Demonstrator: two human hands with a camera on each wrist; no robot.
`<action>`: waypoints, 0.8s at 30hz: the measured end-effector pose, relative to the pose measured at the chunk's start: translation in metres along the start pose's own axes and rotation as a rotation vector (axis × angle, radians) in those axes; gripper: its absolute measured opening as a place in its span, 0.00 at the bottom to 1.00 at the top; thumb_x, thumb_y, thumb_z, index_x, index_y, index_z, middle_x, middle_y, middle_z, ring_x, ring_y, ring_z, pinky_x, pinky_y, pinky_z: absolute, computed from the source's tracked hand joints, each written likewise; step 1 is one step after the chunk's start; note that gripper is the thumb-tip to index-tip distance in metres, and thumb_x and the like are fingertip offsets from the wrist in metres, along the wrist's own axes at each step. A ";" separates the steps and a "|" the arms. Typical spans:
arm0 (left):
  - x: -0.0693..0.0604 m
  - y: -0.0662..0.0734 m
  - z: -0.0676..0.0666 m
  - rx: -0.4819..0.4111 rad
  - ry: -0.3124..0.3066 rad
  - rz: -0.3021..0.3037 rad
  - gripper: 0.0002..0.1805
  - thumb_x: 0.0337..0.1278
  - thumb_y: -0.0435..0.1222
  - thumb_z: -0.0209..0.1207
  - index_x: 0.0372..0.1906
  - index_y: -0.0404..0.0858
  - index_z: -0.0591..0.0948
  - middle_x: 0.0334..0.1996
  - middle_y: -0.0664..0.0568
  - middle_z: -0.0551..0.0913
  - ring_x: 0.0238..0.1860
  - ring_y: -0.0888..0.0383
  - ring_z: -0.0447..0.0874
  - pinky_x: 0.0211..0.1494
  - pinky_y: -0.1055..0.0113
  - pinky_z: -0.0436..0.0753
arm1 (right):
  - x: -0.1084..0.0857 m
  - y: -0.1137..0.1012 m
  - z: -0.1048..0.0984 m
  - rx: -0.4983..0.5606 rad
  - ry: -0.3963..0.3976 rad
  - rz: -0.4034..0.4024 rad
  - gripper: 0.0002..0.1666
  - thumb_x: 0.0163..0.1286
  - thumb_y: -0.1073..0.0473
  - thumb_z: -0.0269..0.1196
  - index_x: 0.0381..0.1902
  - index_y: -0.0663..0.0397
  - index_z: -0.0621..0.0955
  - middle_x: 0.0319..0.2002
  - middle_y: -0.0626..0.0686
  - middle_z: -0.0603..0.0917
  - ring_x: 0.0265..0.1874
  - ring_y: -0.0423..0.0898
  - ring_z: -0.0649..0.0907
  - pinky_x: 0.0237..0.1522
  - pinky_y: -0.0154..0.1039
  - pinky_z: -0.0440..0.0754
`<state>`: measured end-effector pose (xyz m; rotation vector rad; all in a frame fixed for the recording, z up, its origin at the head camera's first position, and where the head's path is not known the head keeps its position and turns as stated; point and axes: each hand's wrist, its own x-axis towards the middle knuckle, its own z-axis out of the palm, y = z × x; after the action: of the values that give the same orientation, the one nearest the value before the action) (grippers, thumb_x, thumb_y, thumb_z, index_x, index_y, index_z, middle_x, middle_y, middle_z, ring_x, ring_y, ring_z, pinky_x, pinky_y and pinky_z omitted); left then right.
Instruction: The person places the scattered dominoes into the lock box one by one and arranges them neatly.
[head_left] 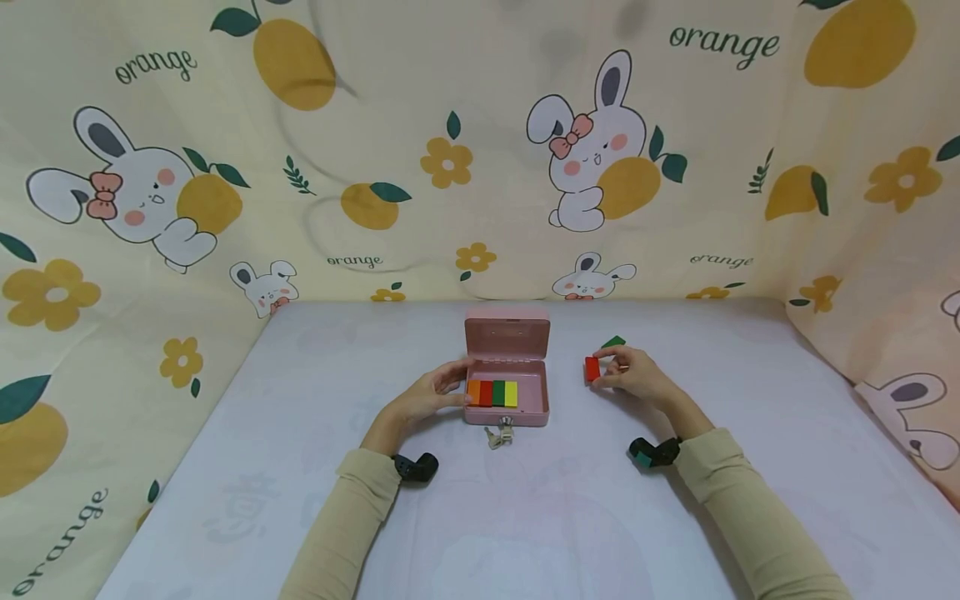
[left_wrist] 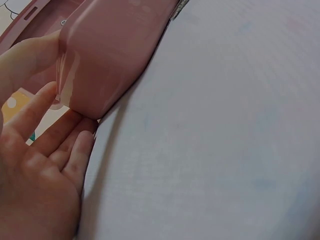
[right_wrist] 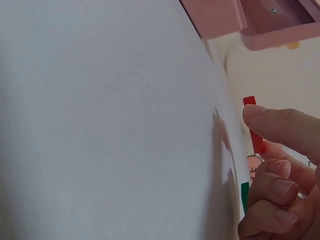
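Observation:
A small pink cash box [head_left: 534, 417] stands with its lid raised. Inside, along its left part, lie an orange block [head_left: 474, 393], a red block [head_left: 487, 393], a green block [head_left: 498, 393] and a yellow block [head_left: 512, 393], side by side. My left hand [head_left: 429, 395] holds the box's left end, thumb near the front corner and fingers along the side in the left wrist view. To the right of the box, my right hand [head_left: 636, 373] pinches another red block [head_left: 592, 370] between thumb and fingers. Just behind that hand is a green block [head_left: 615, 342], partly hidden.
A lock with keys [head_left: 495, 437] hangs at the box's front. Under everything is a white table covering [head_left: 525, 517]. A patterned cloth [head_left: 510, 167] rises at the back and both sides.

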<state>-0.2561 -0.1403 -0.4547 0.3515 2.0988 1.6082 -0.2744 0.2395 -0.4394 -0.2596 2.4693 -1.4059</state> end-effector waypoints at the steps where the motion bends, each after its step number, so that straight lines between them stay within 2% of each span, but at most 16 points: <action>1: 0.000 0.000 0.000 -0.001 0.000 -0.001 0.37 0.60 0.33 0.61 0.73 0.48 0.61 0.78 0.51 0.54 0.78 0.44 0.52 0.81 0.45 0.53 | 0.000 0.000 0.000 -0.004 -0.001 -0.005 0.32 0.59 0.64 0.68 0.60 0.67 0.71 0.24 0.44 0.69 0.25 0.37 0.69 0.27 0.29 0.68; 16: -0.002 0.002 0.000 0.015 -0.021 0.020 0.37 0.61 0.33 0.60 0.74 0.45 0.59 0.78 0.48 0.52 0.78 0.43 0.51 0.81 0.46 0.53 | -0.001 -0.007 0.009 -0.024 0.028 0.006 0.31 0.59 0.64 0.68 0.60 0.66 0.72 0.24 0.46 0.68 0.28 0.39 0.69 0.30 0.30 0.69; 24: -0.002 0.001 -0.001 0.021 -0.024 0.031 0.37 0.61 0.33 0.60 0.74 0.46 0.59 0.78 0.48 0.52 0.78 0.43 0.51 0.80 0.45 0.53 | -0.005 -0.012 0.013 -0.003 0.042 -0.015 0.30 0.59 0.67 0.67 0.58 0.69 0.72 0.24 0.45 0.68 0.27 0.38 0.69 0.28 0.29 0.67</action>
<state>-0.2554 -0.1421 -0.4532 0.4101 2.1033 1.5933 -0.2656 0.2243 -0.4351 -0.2519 2.5078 -1.4283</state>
